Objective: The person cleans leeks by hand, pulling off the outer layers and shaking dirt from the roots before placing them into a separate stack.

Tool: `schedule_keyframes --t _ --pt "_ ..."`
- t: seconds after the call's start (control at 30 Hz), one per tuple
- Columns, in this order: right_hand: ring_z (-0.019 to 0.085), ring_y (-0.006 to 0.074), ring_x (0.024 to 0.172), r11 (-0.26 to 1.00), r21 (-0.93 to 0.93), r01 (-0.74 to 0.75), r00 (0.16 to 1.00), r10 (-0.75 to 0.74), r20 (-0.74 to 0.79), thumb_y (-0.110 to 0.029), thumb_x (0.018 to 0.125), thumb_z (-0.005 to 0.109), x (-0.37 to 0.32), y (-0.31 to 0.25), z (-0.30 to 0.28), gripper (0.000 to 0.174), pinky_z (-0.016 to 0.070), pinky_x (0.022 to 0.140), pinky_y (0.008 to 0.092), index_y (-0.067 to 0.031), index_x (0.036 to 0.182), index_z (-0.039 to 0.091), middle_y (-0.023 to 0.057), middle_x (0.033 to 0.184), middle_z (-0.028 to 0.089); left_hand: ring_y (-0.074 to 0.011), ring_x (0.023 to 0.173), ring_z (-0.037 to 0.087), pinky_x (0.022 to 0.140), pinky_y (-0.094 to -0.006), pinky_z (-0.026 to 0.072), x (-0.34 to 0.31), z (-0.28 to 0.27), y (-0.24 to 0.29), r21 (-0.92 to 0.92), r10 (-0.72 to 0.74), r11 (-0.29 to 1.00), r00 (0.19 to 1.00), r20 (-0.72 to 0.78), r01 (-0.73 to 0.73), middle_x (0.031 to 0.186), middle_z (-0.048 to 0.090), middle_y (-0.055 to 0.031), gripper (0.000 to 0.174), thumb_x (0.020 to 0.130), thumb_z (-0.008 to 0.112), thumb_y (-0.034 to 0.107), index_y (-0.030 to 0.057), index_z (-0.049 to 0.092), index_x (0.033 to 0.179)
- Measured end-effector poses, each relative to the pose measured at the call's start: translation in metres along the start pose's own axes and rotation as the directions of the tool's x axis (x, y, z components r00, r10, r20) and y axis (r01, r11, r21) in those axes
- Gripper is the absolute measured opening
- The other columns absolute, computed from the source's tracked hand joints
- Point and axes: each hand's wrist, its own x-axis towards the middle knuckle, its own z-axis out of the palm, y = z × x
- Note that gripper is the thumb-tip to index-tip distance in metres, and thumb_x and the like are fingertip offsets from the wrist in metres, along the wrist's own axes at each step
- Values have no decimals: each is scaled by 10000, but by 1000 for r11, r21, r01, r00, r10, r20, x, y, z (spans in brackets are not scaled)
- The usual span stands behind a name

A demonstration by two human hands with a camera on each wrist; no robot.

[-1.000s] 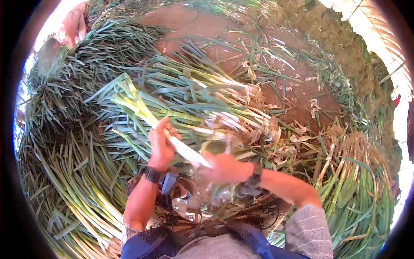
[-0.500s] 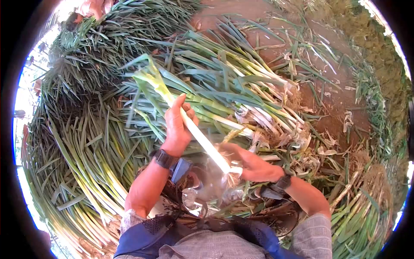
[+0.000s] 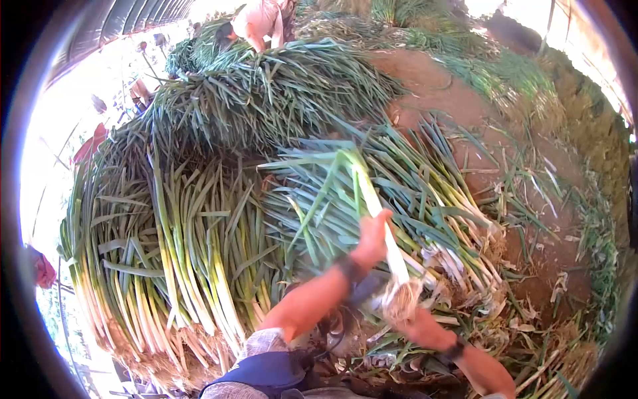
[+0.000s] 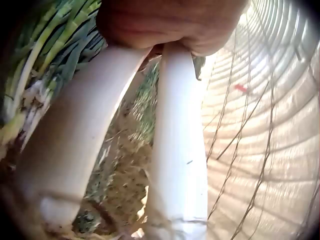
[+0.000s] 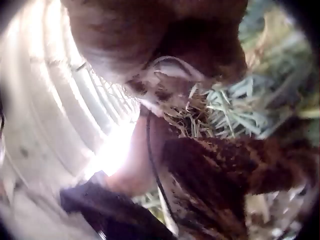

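Note:
My left hand (image 3: 372,241) grips green onions (image 3: 397,263) round their pale shafts, with the leaves pointing up and away and the roots toward me. Two thick white shafts (image 4: 180,135) come down side by side from the hand in the left wrist view. Just under the bushy roots (image 3: 401,300) is my right hand (image 3: 426,330), its fingertips partly hidden by them. In the right wrist view the right hand (image 5: 160,40) is dark, with a pale curved bit at its fingers; I cannot tell whether it holds this.
Loose green onions (image 3: 458,256) lie beyond my hands, roots to the right. A long stacked row (image 3: 186,246) fills the left side, and another heap (image 3: 266,100) lies farther back, where a person (image 3: 262,23) bends over. Peelings and leaf scraps (image 3: 525,199) litter the brown ground.
The view has swung left and up. My left hand still grips the onions, now held more upright with their roots toward me; the right hand has moved from beside the shafts to below the roots.

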Motion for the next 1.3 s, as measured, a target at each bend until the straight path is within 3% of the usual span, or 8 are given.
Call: schedule_keyframes --t 0.17,0.23,0.3,0.37,0.63,0.77,1.03,1.3 --pt "644 314 740 858 -485 -173 953 21 -303 -206 879 587 -141 37 -35 184 515 688 410 -76 931 706 151 819 680 -109 533 478 510 -275 427 41 -50 18 -203 40 979 989 144 -10 628 466 35 152 893 586 246 144 549 787" --pt "637 379 773 377 -611 -696 717 390 -577 -138 871 617 -212 97 -88 209 518 694 449 -47 1048 681 168 861 679 -112 508 446 486 -263 391 30 -49 19 -287 -15 954 969 248 89 590 408 38 191 857 626 196 158 484 734" --pt "587 429 1009 134 -130 -982 168 332 -928 -187 865 655 -298 187 -109 460 523 803 512 -19 1277 541 216 1198 595 -111 513 411 478 -272 368 5 -39 25 -252 -41 962 967 252 106 610 412 31 186 853 620 180 140 480 737" --pt "546 418 1114 216 8 -976 84 411 -908 -198 888 639 -299 145 -111 547 503 882 517 -12 1366 451 234 1377 461 -153 591 499 518 -327 432 3 -42 19 -224 -104 957 938 331 185 665 470 2 154 852 604 191 107 495 781" --pt "564 424 1036 721 -189 -666 370 100 -924 -57 777 598 -112 278 -136 402 459 866 517 -27 1177 581 233 1117 605 -133 447 383 424 -291 365 -16 -19 -28 -168 -299 927 931 211 336 601 413 35 177 894 550 239 141 466 772" --pt "560 425 1036 747 -368 -554 434 -119 -893 -18 742 562 -28 332 -169 438 450 913 496 28 1178 563 253 1133 597 -134 464 421 406 -294 369 -35 -9 -14 -32 -359 930 926 113 365 615 440 6 155 878 609 175 102 490 810" --pt "583 431 1003 633 -148 -759 487 403 -775 -19 768 598 37 353 -204 476 428 918 516 14 1233 502 245 1031 637 -111 505 417 399 -289 352 -39 0 -21 -48 -414 908 908 64 417 737 428 -26 248 859 633 90 97 395 927" --pt "590 393 837 771 -425 -474 562 -106 -820 -179 728 742 -7 269 -180 374 465 738 492 -9 1040 623 216 866 633 -140 519 462 414 -310 402 -41 8 -29 -14 -384 922 919 87 386 703 449 -26 199 870 632 117 61 444 902"
